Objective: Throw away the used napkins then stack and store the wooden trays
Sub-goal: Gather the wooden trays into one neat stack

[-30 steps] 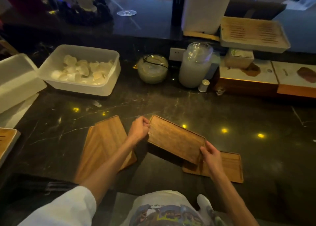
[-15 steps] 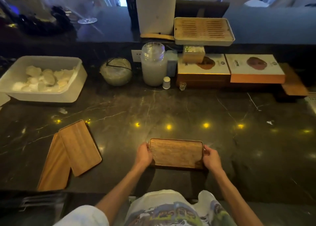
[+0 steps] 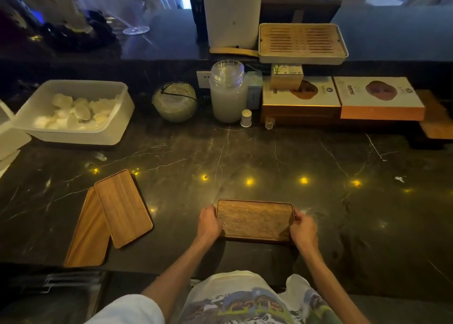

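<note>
A dark rectangular wooden tray (image 3: 255,220) lies near the front edge of the black marble bench (image 3: 269,157), gripped at its short ends by the left hand (image 3: 208,223) and right hand (image 3: 303,230), while two lighter overlapping wooden trays (image 3: 111,216) rest to its left, well apart from it.

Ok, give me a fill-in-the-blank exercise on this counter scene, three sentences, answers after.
1. Both hands, left hand and right hand, grip the short ends of a wooden ____.
2. Two more trays lie overlapping on the ____ side of the counter.
3. The white bin at the back left holds crumpled ____.

Missing words: tray; left; napkins
</note>
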A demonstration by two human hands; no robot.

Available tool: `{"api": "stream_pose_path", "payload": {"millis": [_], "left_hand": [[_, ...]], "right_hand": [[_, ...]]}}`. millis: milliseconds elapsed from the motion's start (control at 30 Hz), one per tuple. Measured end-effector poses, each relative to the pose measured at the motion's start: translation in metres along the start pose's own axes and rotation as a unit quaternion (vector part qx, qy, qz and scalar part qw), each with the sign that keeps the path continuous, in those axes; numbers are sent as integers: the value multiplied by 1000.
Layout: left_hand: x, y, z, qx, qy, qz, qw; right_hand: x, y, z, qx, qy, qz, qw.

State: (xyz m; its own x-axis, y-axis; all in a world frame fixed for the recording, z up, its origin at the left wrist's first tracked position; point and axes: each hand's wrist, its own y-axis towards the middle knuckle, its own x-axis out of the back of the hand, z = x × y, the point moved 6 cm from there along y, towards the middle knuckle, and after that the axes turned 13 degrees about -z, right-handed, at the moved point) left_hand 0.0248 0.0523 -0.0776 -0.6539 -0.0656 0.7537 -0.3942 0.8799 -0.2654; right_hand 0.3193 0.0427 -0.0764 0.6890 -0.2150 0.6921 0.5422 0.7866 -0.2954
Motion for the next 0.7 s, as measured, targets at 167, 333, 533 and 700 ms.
{"api": "stream_pose_path", "payload": {"millis": [167, 333, 533, 700], "left_hand": [[-3, -2, 3, -17, -15, -1, 1000], [-2, -3, 3, -29, -23, -9, 999], [-4, -1, 5, -16, -30, -14, 999], [-5, 2, 7, -7, -26, 1, 1000]], "right_hand": [[2, -1, -8, 17, -5, -31, 999], [1, 1, -13, 30, -6, -54, 998], [-2, 3, -11, 19, -9, -43, 999], [-3, 7, -15, -16, 9, -38, 999]]}}
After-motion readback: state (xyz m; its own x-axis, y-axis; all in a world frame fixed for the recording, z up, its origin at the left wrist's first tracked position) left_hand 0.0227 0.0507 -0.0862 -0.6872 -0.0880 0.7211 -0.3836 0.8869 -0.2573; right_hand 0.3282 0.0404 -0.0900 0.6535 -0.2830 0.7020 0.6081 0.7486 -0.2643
